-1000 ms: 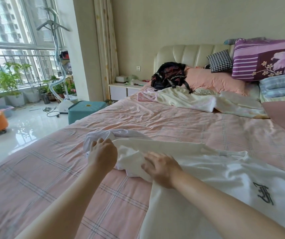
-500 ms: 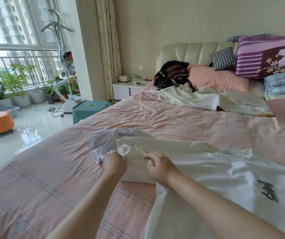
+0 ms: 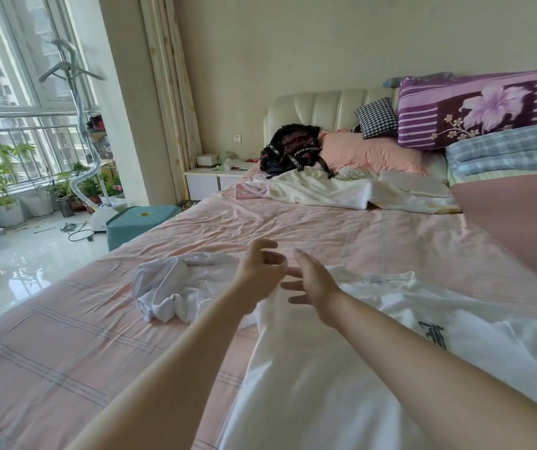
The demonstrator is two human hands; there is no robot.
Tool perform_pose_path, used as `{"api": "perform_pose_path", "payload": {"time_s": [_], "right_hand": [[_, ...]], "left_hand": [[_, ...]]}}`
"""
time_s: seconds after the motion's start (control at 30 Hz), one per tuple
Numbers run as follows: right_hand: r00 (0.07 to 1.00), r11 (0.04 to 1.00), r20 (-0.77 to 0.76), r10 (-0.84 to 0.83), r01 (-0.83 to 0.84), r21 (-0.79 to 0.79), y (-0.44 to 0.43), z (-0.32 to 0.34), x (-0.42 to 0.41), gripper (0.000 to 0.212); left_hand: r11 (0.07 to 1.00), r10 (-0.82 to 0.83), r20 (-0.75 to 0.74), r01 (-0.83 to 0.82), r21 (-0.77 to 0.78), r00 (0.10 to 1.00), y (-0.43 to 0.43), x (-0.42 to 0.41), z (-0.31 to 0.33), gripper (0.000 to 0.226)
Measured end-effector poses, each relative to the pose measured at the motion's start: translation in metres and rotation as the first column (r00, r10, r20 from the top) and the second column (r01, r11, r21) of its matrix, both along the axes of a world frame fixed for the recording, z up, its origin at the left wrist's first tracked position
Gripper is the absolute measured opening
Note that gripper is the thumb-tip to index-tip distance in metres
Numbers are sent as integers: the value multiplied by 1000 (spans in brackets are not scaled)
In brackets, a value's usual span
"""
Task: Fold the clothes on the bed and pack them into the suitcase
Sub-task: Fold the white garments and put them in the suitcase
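Progress looks slight, judging from the single head view. Both arms reach out over the bed [image 3: 293, 228], and the landmark for everything else is the white T-shirt [image 3: 341, 368] lying spread on the pink checked sheet, a dark printed mark on the part of it nearest the right arm. The left hand [image 3: 257, 274] hovers above the shirt's far edge with its fingers curled and loosely apart, gripping nothing. The right hand [image 3: 312, 280] hangs just beside it, fingers [image 3: 293, 285] spread and empty. Touching the shirt's window-side end sits a crumpled white bundle [image 3: 176, 287], not flattened; whether it is a sleeve of the shirt or a separate garment I cannot tell. Beyond the shirt, near the headboard, more loose pale clothes [image 3: 325, 190] lie heaped and unfolded beside a black backpack [image 3: 289, 151]. No suitcase is visible, so packing appears wholly ahead, and folding seems barely started.
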State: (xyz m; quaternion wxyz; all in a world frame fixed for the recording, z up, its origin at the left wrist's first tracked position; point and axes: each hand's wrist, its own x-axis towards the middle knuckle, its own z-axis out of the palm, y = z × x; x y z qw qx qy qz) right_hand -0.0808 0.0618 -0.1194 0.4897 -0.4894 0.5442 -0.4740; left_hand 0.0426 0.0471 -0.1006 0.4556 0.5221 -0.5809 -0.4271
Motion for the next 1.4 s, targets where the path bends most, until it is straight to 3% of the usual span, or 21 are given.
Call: {"api": "perform_pose_path", "payload": {"time_s": [0.07,0.13,0.2,0.3,0.37,0.4,0.43,0.5,0.57,0.6,0.63,0.67,0.73,0.77,0.83,0.97,1.07,1.17,1.3,1.37,1.4], "right_hand": [[995,995,52,-90,88,41,4,5,-36,39],[982,980,70,-178,170,106,13,1,-73,47],[977,959,10,-215,209,189,21,-14,-106,51],[978,952,-68,-196,207,227,30,-42,-134,50],[973,967,-180,-147,180,182,32,-57,-134,84],[946,973,-312,-85,146,179,30,-61,-130,100],[871,976,-492,-19,123,181,29,-66,-122,107],[538,981,-843,14,154,114,24,-77,-111,93],[254,991,-966,-42,136,-7,19,-85,-106,61],[164,993,-985,-60,114,-42,18,-87,-107,47],[121,993,-990,-72,103,-60,18,-89,-111,39],[139,990,-986,-91,118,-74,17,-91,-117,34],[379,953,-892,-246,261,-152,19,-88,-130,30],[513,913,-780,-358,366,-178,19,-83,-137,30],[625,842,-606,-493,518,-152,15,-76,-150,32],[672,875,-668,-321,481,64,13,-70,-154,41],[650,904,-728,-218,416,102,14,-79,-154,39],[647,907,-708,-282,421,24,6,-87,-155,27],[656,888,-635,-407,446,-109,-11,-89,-158,34],[644,873,-616,-453,461,-160,-21,-89,-162,39],[637,869,-615,-465,460,-181,-27,-88,-164,43]], "left_hand": [[959,-283,38,282,30,958,9,-42,0,39],[852,-512,12,506,134,859,15,-72,-7,38],[799,-572,-11,560,219,820,18,-87,-14,34],[934,-349,169,326,147,922,9,-88,-31,44],[989,-142,385,143,26,912,1,-76,-39,46],[997,-57,463,78,-27,885,-1,-69,-44,45],[997,-6,510,46,-66,860,-2,-62,-49,45],[992,-1,575,76,-106,818,-6,-50,-59,43],[980,-123,653,194,-37,747,-6,-41,-65,34],[961,-212,700,275,23,682,-5,-37,-69,25],[929,-308,759,355,109,573,-4,-33,-73,31],[888,-392,809,410,208,438,-3,-29,-77,56],[823,-478,854,443,355,205,-1,-27,-85,90],[814,-484,861,441,378,155,0,-30,-87,92],[842,-458,869,404,357,186,1,-41,-79,73],[895,-381,879,354,273,287,-10,-69,-58,52],[921,-199,928,385,67,314,-42,-80,-62,36],[905,-100,968,426,-8,230,-73,-89,-75,61],[879,-15,1000,477,14,-2,-103,-103,-90,42],[887,153,988,441,-135,-6,-117,-103,-92,34],[895,219,973,384,-227,65,-123,-102,-90,31]]}}
